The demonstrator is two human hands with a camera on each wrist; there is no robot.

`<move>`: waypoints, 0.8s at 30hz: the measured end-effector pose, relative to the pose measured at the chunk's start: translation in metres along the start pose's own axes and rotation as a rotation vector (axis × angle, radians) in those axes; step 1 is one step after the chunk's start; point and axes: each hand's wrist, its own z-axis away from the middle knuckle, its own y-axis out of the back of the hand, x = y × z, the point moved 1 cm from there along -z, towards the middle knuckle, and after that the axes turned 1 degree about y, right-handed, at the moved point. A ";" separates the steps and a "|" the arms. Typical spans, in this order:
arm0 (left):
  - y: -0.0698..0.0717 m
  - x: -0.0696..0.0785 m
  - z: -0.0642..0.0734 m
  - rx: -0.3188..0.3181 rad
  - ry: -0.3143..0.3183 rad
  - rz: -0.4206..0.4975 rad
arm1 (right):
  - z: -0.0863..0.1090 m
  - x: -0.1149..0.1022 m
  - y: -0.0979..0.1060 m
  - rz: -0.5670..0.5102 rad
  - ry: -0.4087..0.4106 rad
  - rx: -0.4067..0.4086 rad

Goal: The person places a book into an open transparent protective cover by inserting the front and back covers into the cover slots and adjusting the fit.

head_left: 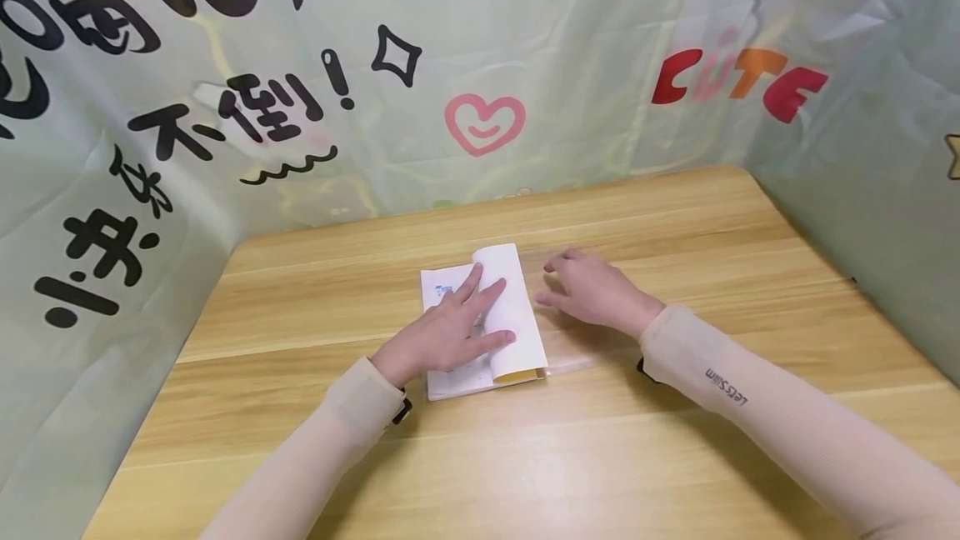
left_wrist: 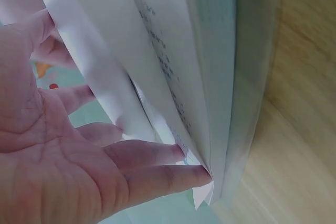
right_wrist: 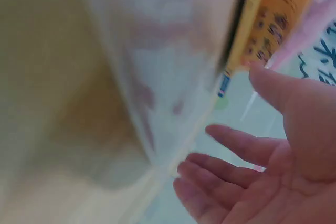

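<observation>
A thin book (head_left: 459, 386) lies on the table with its front cover (head_left: 521, 298) bent over. The white inner side of that cover faces up, and a yellow edge shows at the bottom. My left hand (head_left: 450, 327) presses the book and the bent cover with spread fingers. Clear plastic film (head_left: 581, 357) extends to the right from under the book. Over this film hovers my right hand (head_left: 596, 290), fingers loosely bent. In the right wrist view the film (right_wrist: 168, 77) is blurred beside the right hand (right_wrist: 257, 171), and the cover's orange printed side (right_wrist: 273, 14) shows.
The wooden table (head_left: 300, 307) has a rounded far right corner (head_left: 738, 177). A printed curtain (head_left: 585, 90) hangs along the back and both sides. Beige sleeves cover both forearms, and dark bands sit at the wrists.
</observation>
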 end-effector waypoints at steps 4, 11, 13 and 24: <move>0.000 0.000 0.000 0.000 -0.010 0.001 | 0.009 0.003 -0.009 0.086 0.021 -0.075; 0.000 -0.002 0.001 0.003 -0.040 -0.018 | 0.014 0.009 -0.017 0.099 0.015 -0.155; 0.000 -0.003 0.001 0.002 -0.035 -0.021 | 0.014 0.009 -0.018 0.089 0.011 -0.168; -0.001 0.005 -0.003 0.004 0.004 -0.119 | 0.015 0.009 -0.015 0.060 0.012 -0.216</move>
